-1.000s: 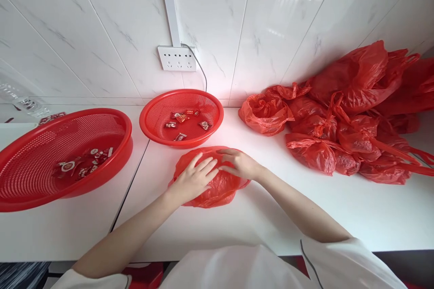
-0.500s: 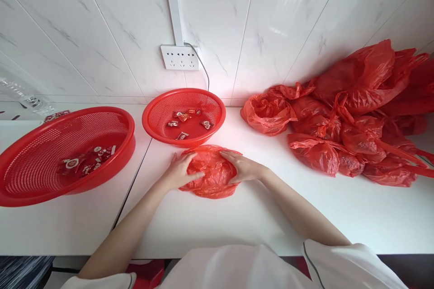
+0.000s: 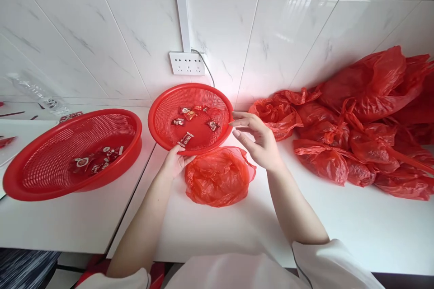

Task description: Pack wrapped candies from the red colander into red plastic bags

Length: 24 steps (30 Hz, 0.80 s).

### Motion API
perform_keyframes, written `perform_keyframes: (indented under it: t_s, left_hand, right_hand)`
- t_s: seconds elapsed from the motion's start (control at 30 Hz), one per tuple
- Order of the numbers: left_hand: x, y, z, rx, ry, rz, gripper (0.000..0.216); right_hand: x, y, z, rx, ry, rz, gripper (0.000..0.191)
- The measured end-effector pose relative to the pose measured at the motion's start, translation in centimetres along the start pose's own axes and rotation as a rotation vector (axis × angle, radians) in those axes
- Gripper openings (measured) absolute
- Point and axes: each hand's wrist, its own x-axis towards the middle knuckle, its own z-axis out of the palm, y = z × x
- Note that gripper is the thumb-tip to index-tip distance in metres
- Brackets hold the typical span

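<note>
My left hand [image 3: 175,162] grips the near rim of the smaller red plastic basket [image 3: 159,131], thumb over the edge. Several small wrapped candies [image 3: 212,125] lie scattered on the basket's bottom. My right hand [image 3: 256,140] is beside the basket's right rim, fingers apart and stretched toward it; whether the fingertips touch the rim I cannot tell. In front of the basket a red plastic bag [image 3: 219,180] rests on the white table, its mouth spread open. No hand is on the bag.
A larger red basket [image 3: 44,149] with several wrapped packets stands at the left. Several filled red bags [image 3: 366,140] are heaped at the right. A clear plastic bottle [image 3: 40,95] lies at the back left. A power socket [image 3: 187,63] is on the tiled wall, its cable hanging behind the basket.
Both hands have left the red bag and moved up to the smaller basket. My left hand has taken hold of its near rim, and the basket looks slightly tilted toward me.
</note>
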Motion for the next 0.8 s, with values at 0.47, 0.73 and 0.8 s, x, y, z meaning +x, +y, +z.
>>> perform_keyframes:
  t_s: [0.47,0.73,0.8]
  left_hand:
    - [-1.0,-3.6,0.2,-0.08,-0.098,0.046,0.02]
    - [-1.8,-5.3,1.7,-0.065,-0.244,-0.048,0.029]
    - [-1.9,-5.5,1.9,-0.056,-0.241,-0.055,0.031]
  right_hand:
    - [-1.3,5.7,1.7,-0.443,-0.182,-0.007,0.02]
    - [-2.5,7.1,5.0,-0.606,-0.428,-0.042,0.041]
    - [-3.0,7.2,5.5,-0.574,-0.526,-0.059,0.052]
